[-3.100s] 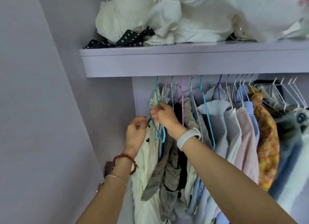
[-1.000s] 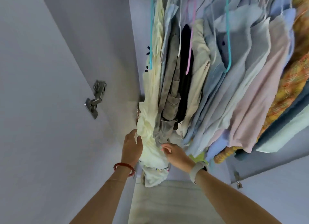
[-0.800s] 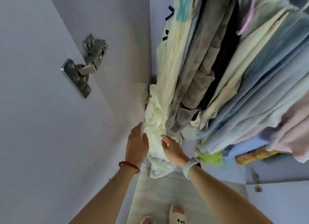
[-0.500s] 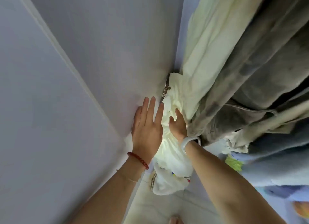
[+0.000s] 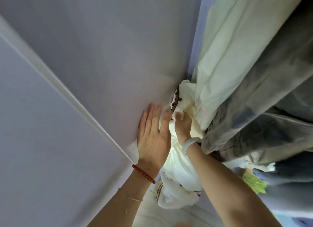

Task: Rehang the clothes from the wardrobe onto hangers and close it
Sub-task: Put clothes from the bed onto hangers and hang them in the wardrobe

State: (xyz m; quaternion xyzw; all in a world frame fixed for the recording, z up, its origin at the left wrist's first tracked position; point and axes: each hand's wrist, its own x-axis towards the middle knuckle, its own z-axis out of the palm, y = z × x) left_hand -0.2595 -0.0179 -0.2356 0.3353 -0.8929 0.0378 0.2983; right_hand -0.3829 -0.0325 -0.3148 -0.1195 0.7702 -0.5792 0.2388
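Non-task items near the pale floor (image 5: 169,215)

Red bead bracelet (image 5: 144,174) up-left of the floor; thin gold chain (image 5: 133,198) just left of it; light grey wristband (image 5: 188,143) above it.

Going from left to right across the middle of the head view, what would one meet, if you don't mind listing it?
Wardrobe door → side panel → left hand → right hand → cream garment → grey garment.
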